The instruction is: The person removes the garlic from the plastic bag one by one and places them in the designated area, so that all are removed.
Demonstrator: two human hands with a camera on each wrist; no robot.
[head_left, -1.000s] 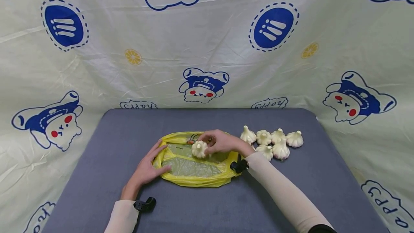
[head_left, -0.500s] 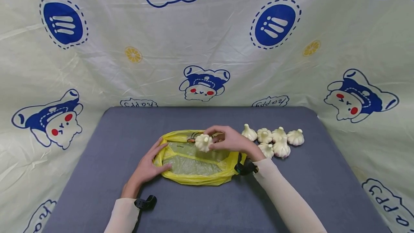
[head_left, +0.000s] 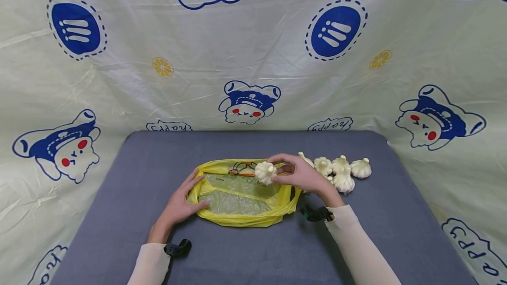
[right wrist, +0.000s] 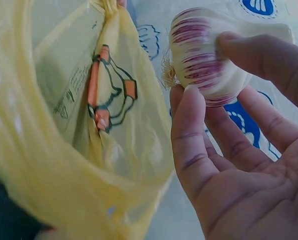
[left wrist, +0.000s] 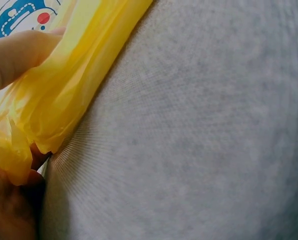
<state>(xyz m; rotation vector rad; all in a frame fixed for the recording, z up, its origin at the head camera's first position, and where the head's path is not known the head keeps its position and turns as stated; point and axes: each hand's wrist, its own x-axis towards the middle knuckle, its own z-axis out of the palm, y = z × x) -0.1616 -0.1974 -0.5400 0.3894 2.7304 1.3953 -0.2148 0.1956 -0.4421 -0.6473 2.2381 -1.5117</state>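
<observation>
A yellow plastic bag lies on its base with its wide mouth facing up, see-through inside, an orange and black print on its far wall. My left hand grips the bag's left end, the thumb at the near rim and the fingers over the far side. Over the bag's far right rim, my right hand pinches a garlic bulb between thumb and fingertips. In the right wrist view that garlic bulb shows purple streaks and a tuft of roots, beside the bag's mouth.
Several more garlic bulbs stand grouped to the right of the bag, some partly hidden behind my right hand. A grey cloth-covered table lies beneath everything. A printed white sheet hangs behind and around it.
My right hand has moved right with the garlic bulb, from over the bag's middle to its far right rim. The left hand and the bag have stayed in place.
</observation>
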